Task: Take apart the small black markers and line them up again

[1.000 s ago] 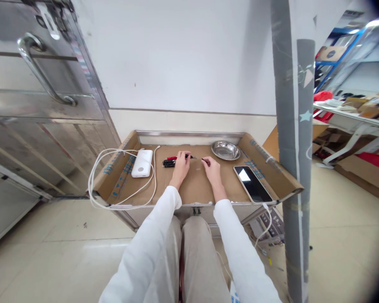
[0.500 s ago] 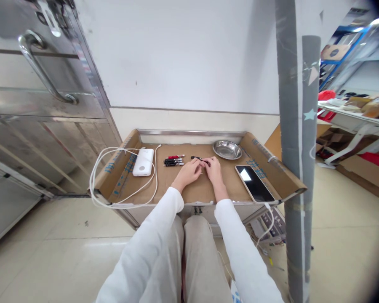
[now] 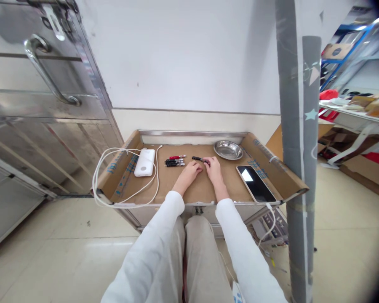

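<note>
A black pen or marker [image 3: 197,158] lies slanted over the cardboard, and my right hand [image 3: 213,170] has thumb and fingertips closed on its right end. My left hand [image 3: 189,173] is just left of it, fingers curled and pressed together; whatever they may hold is hidden. To the left of both hands, several black pens [image 3: 174,163] lie side by side, with a red pen [image 3: 177,157] along their far side.
The cardboard-lined tray table [image 3: 173,187] has raised side flaps. It carries a white power bank [image 3: 144,163] with a looped white cable [image 3: 96,176], a round metal dish [image 3: 228,150] and a phone [image 3: 255,184]. A grey wrapped pole [image 3: 298,126] stands at the right.
My hands have drawn slightly apart, and my left fingers have come away from the black pen. More of the pen shows now. The whole view has shifted a little.
</note>
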Motion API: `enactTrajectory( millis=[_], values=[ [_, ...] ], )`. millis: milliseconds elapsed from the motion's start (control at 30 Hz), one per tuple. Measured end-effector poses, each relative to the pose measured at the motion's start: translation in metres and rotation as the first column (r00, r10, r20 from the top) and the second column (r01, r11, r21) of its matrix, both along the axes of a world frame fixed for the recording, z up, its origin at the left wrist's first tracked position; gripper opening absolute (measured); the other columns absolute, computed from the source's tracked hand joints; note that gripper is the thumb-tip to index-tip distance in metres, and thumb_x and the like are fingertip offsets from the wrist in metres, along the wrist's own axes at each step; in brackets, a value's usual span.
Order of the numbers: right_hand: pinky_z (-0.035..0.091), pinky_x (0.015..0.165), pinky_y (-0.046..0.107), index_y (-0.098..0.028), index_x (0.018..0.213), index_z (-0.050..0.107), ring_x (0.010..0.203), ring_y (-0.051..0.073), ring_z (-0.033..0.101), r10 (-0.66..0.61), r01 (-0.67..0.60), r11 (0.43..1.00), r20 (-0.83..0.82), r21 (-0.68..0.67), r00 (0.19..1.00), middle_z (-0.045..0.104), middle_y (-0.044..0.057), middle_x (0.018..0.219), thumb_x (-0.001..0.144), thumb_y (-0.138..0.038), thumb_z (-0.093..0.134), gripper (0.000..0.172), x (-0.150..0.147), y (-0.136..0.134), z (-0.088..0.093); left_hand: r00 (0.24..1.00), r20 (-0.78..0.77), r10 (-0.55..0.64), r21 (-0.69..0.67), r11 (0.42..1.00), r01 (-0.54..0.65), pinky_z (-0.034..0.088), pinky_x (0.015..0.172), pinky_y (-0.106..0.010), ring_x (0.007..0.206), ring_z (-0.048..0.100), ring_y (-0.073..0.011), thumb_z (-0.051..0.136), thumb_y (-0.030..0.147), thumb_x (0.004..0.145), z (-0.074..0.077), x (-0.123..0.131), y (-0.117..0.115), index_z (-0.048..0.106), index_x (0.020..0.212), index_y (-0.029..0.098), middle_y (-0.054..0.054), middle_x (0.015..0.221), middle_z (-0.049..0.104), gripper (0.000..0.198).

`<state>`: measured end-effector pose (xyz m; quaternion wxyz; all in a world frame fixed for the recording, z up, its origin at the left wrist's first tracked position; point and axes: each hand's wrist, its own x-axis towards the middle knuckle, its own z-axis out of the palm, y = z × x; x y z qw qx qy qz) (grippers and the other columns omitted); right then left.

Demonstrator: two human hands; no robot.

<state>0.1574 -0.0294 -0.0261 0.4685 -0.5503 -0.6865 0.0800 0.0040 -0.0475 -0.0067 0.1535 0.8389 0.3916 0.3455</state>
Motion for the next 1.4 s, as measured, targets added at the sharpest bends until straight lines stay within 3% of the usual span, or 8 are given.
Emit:
enactTrajectory(
  millis=[200, 367, 567, 767, 1000, 1133, 1300, 1400],
  values=[
    [0.046, 0.088, 0.039, -0.017, 0.098, 0.062, 0.089, 0.021, 0.053, -0.091, 0.091, 0.996, -0.001, 0.0, 0.996, 0.051, 0.009, 0.097, 0.079, -0.01, 0.05, 0.024, 0.0, 0.007, 0.0, 0.995, -0.002, 0.099, 0.045, 0.994, -0.099, 0.047, 0.088, -0.034, 0.096, 0.055, -0.0181, 0.045, 0.012, 0.089, -0.003, 0.005, 0.017, 0.057, 0.093, 0.016, -0.007, 0.097, 0.056, 0.014],
    [0.046, 0.087, 0.038, -0.017, 0.096, 0.065, 0.087, 0.02, 0.053, -0.038, 0.039, 0.999, 0.048, -0.016, 0.998, 0.052, 0.008, 0.093, 0.081, -0.009, 0.045, 0.026, -0.002, 0.014, 0.002, 0.985, -0.052, 0.164, 0.106, 0.982, -0.158, 0.046, 0.087, -0.034, 0.096, 0.055, -0.0187, 0.043, 0.011, 0.09, -0.004, 0.008, 0.031, 0.054, 0.099, 0.015, -0.009, 0.1, 0.056, 0.015],
    [0.043, 0.084, 0.037, -0.02, 0.095, 0.068, 0.087, 0.021, 0.05, -0.043, 0.042, 0.999, 0.141, 0.014, 0.989, 0.052, 0.008, 0.09, 0.084, -0.014, 0.046, 0.026, -0.004, 0.014, 0.006, 0.901, -0.155, 0.406, 0.264, 0.896, -0.358, 0.041, 0.088, -0.041, 0.103, 0.05, -0.0252, 0.045, 0.018, 0.09, -0.002, 0.011, 0.038, 0.057, 0.104, 0.016, -0.013, 0.11, 0.054, 0.018],
    [0.044, 0.083, 0.037, -0.019, 0.092, 0.067, 0.082, 0.02, 0.052, -0.097, 0.096, 0.995, 0.113, 0.017, 0.989, 0.054, 0.007, 0.087, 0.084, -0.016, 0.047, 0.021, -0.002, 0.015, 0.004, 0.841, -0.226, 0.491, 0.301, 0.857, -0.419, 0.038, 0.091, -0.04, 0.107, 0.047, -0.026, 0.042, 0.02, 0.091, 0.002, 0.011, 0.037, 0.06, 0.105, 0.02, -0.012, 0.114, 0.054, 0.023],
    [0.045, 0.083, 0.032, -0.018, 0.089, 0.061, 0.085, 0.018, 0.056, 0.037, -0.036, 0.999, 0.07, -0.017, 0.997, 0.058, 0.007, 0.092, 0.083, -0.01, 0.042, 0.022, -0.007, 0.014, 0.01, 0.791, -0.201, 0.578, 0.325, 0.801, -0.503, 0.038, 0.089, -0.037, 0.105, 0.048, -0.0243, 0.034, 0.015, 0.091, 0.011, 0.008, 0.018, 0.055, 0.113, 0.019, -0.011, 0.117, 0.054, 0.03],
    [0.044, 0.079, 0.029, -0.018, 0.09, 0.06, 0.084, 0.017, 0.055, -0.022, 0.023, 1.0, 0.113, -0.008, 0.993, 0.056, 0.007, 0.094, 0.084, -0.01, 0.039, 0.023, -0.007, 0.007, 0.013, 0.697, -0.157, 0.7, 0.286, 0.708, -0.646, 0.037, 0.087, -0.037, 0.099, 0.049, -0.0248, 0.032, 0.009, 0.087, 0.018, 0.004, -0.006, 0.055, 0.105, 0.015, -0.012, 0.107, 0.054, 0.029],
    [0.04, 0.082, 0.031, -0.017, 0.085, 0.063, 0.084, 0.019, 0.051, -0.109, 0.112, 0.994, 0.275, 0.002, 0.955, 0.056, 0.008, 0.089, 0.083, -0.008, 0.038, 0.027, -0.007, 0.003, 0.013, 0.497, -0.17, 0.851, 0.213, 0.524, -0.824, 0.037, 0.087, -0.041, 0.098, 0.049, -0.028, 0.031, 0.01, 0.085, 0.015, -0.004, -0.029, 0.051, 0.102, 0.008, -0.017, 0.102, 0.053, 0.026],
    [0.039, 0.083, 0.033, -0.015, 0.089, 0.064, 0.086, 0.021, 0.05, -0.115, 0.123, 0.992, 0.315, -0.006, 0.942, 0.058, 0.011, 0.091, 0.082, -0.007, 0.038, 0.028, -0.008, 0.004, 0.013, 0.516, -0.149, 0.843, 0.212, 0.537, -0.816, 0.037, 0.089, -0.043, 0.099, 0.049, -0.0293, 0.034, 0.013, 0.085, 0.009, -0.007, -0.033, 0.051, 0.099, 0.008, -0.017, 0.1, 0.054, 0.022]
  ],
)
